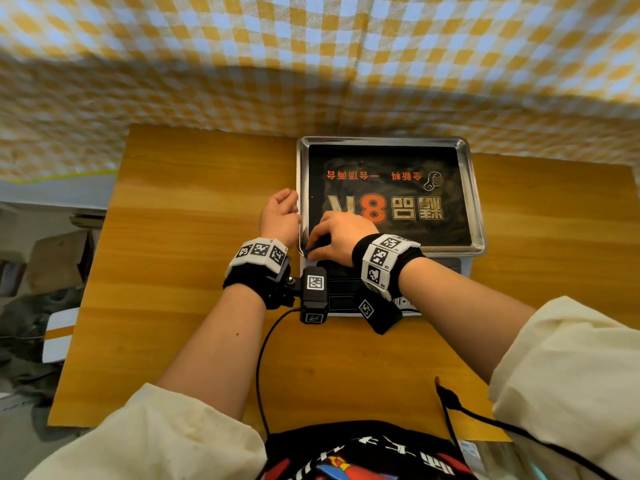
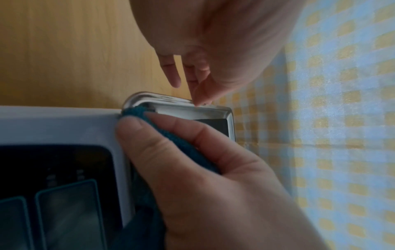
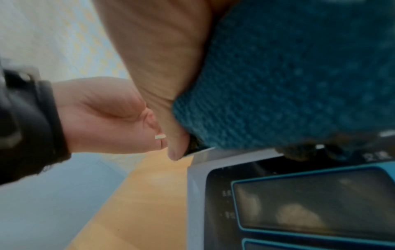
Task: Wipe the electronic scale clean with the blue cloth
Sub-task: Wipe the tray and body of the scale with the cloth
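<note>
The electronic scale has a white body (image 2: 53, 126), a dark display panel (image 3: 310, 203) and a steel tray (image 1: 479, 216) with a black printed sheet in it. It stands on the wooden table, right of centre. My right hand (image 1: 322, 244) grips the bunched blue cloth (image 2: 177, 137) and presses it on the tray's near left corner. In the right wrist view the blue cloth (image 3: 278, 76) fills the top right, under my palm. My left hand (image 1: 282, 213) sits at the tray's left rim, fingers relaxed, a fingertip (image 2: 200, 96) touching the rim.
The wooden table (image 1: 194, 237) has bare surface left of and in front of the scale. A yellow and blue checked fabric (image 1: 311, 64) hangs behind it. Cardboard boxes (image 1: 59, 261) lie off the left edge. Black cables (image 1: 263, 358) run from my wrists toward my body.
</note>
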